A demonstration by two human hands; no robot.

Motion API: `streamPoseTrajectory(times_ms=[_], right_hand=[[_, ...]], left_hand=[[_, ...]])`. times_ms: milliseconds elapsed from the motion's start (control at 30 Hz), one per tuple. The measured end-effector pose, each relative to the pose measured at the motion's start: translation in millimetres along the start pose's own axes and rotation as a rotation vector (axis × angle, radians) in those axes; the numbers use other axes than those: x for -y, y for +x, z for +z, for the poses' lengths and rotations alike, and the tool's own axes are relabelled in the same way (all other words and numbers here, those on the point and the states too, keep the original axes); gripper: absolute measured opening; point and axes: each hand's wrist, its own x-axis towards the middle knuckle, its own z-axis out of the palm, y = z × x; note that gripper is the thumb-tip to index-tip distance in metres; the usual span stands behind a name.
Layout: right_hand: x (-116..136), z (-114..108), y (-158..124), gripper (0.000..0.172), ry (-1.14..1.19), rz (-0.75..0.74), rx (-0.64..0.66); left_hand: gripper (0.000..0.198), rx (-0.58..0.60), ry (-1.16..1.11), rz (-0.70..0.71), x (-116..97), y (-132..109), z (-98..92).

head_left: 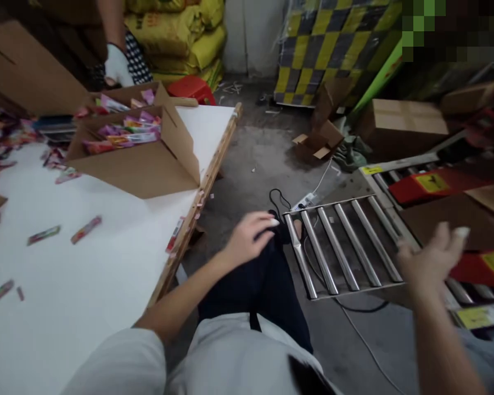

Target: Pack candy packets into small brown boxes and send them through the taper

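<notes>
My left hand (250, 237) hangs in front of my dark trousers, between the table and the roller conveyor. Its fingers are loosely bent and apart, and nothing shows in them. Slightly blurred, my right hand (434, 258) reaches over the conveyor's inner end with fingers spread and no object in it. Closest to that hand is a brown cardboard box (440, 219) lying between two red, yellow-labelled machine parts. Whether the fingers touch the box I cannot tell. Bare steel rollers (348, 249) lie to the left of this hand.
On the white table (86, 318), an open carton (135, 170) holds colourful wrapped sticks; more lie loose. A co-worker's gloved hand (117, 67) is behind it. Cables and a power strip (304, 202) lie on the floor. Yellow sacks (168, 33) and a small open box (319, 144) stand farther back.
</notes>
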Motion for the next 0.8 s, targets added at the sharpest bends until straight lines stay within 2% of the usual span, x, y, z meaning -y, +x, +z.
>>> streamPoseTrajectory(times_ms=[100,167,200,233,267,333,400,433,500,567,633,700,800], right_hand=[[60.0,18.0,-69.1,0.074,0.079,-0.086,0.18],[90.1,25.2,-96.9,0.064,0.117,-0.101,0.247],[99.6,27.2,-103.5,0.06,0.143,-0.098,0.25],[105.6,28.0,-106.2,0.057,0.175,-0.092,0.243],[108.7,27.5,-106.0,0.054,0.211,-0.087,0.235],[110.8,23.7,-101.6,0.05,0.276,-0.076,0.232],[114.5,18.0,-98.2,0.046,0.327,-0.067,0.256],[118.9,15.4,-98.4,0.045,0.357,-0.058,0.277],[134.9,13.1,-103.3,0.041,0.449,-0.026,0.338],[162.2,16.5,-112.7,0.039,0.593,0.05,0.438],[201.9,25.7,-123.1,0.042,0.785,0.184,0.589],[252.9,37.3,-132.3,0.05,1.021,0.352,0.796],[337.8,47.7,-142.4,0.062,1.421,0.667,1.087]], left_hand=[[0.013,-0.37,0.447,-0.159,29.3,-12.6,-100.8],[0.024,-0.537,0.715,-0.221,52.3,-9.2,-160.6],[0.039,-0.603,0.821,-0.242,64.2,-3.9,-186.3],[0.056,-0.626,0.903,-0.268,75.8,3.3,-208.6],[0.068,-0.599,0.958,-0.305,86.9,11.9,-227.3],[0.066,-0.431,0.982,-0.405,105.9,30.2,-254.2],[0.049,-0.263,0.945,-0.505,118.3,45.4,-270.3],[0.045,-0.224,0.921,-0.536,121.4,50.3,-275.9],[0.042,-0.248,0.875,-0.555,120.9,52.8,-285.3],[0.041,-0.322,0.815,-0.525,111.7,46.2,-293.2],[0.041,-0.382,0.766,-0.467,94.0,33.7,-298.0],[0.037,-0.388,0.734,-0.387,67.7,19.3,-295.0],[0.031,-0.301,0.725,-0.264,16.0,-1.3,-270.4]])
